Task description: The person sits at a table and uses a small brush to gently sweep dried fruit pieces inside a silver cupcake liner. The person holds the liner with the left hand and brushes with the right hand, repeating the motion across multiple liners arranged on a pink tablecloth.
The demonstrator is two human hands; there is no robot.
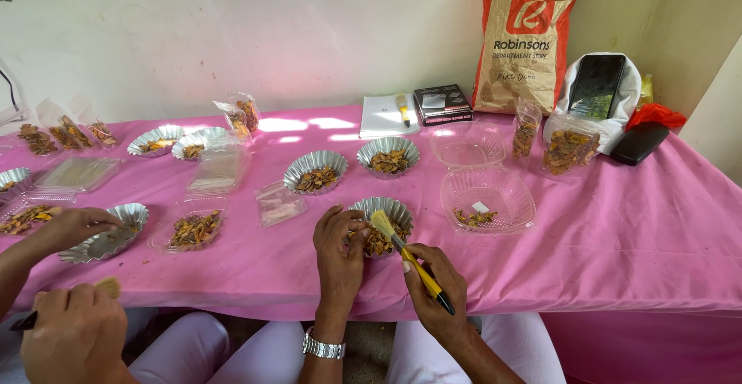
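the desk (603, 237) under its pink cloth carried a fluted foil cup (384, 215) of dried orange pieces near the front edge. the left hand (338, 251) steadied its rim, fingers curled on it; the right hand's (437, 286) grip pinched a yellow-handled brush (405, 251). a hard sweep could probably tip the light cup or flick pieces off.

Bare pink cloth (634, 229) open to the right — foil cups (315, 171), clear tubs (488, 198) crowding ahead, co-worker's hands (73, 229) left
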